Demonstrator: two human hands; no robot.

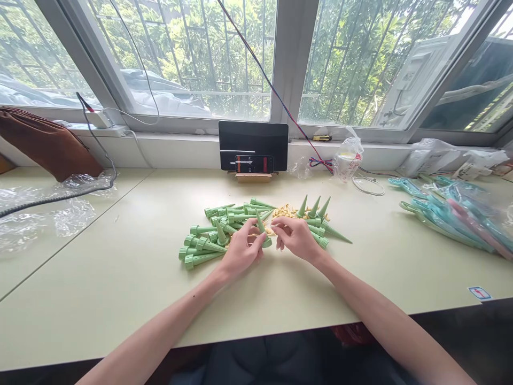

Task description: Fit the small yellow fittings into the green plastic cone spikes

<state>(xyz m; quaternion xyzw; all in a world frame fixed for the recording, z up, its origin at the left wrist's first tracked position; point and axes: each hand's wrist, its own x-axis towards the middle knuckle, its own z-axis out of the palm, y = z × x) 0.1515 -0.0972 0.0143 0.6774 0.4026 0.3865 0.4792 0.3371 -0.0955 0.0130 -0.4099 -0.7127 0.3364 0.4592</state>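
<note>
A green plastic cone spike is held in my left hand, its pointed tip up and its wide ribbed end down. Close beside it, my right hand has thumb and fingers pinched together; whatever they hold is too small or hidden to make out. Many similar green spikes lie piled to the left of and behind my left hand. Past my right hand is a smaller group of green spikes, three of them with tips up. Small yellowish pieces are heaped between the two groups, partly covered by my hands.
At the back stand a dark tablet and a phone on a small stand. A bagged cup and a coiled white cable lie right of them. Teal and pink plastic items fill the right; a brown bag is left.
</note>
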